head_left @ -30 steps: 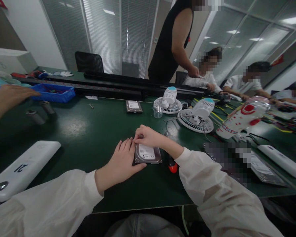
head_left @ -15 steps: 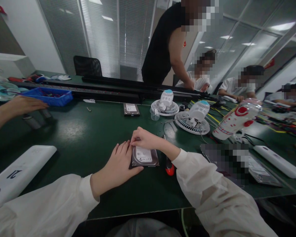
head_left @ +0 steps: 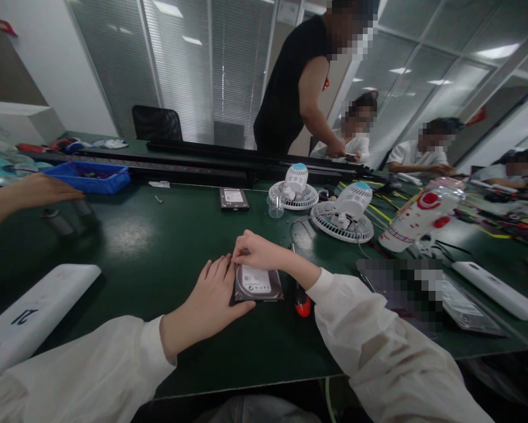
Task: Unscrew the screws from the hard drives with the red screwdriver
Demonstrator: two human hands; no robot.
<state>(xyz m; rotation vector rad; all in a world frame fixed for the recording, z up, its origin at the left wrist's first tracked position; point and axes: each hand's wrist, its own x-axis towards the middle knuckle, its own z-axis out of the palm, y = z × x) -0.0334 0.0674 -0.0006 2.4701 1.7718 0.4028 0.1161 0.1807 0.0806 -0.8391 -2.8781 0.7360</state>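
the hard drive (head_left: 256, 285) lies toward the table's (head_left: 246, 346) near edge. the step seems fine fingerwork: my left hand (head_left: 213, 296), spread flat, borders its left side; my right hand (head_left: 257, 251) is pinched together at its far-left corner, on what i cannot tell. next move needs gentle fingertips.

The right hand (head_left: 259, 251) hides the far edge of the hard drive (head_left: 254, 283).

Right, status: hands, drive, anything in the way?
Left hand at left edge of hard disk drive. Right hand bunched at far left corner, grip unclear. Label up. Screwdriver close on right.
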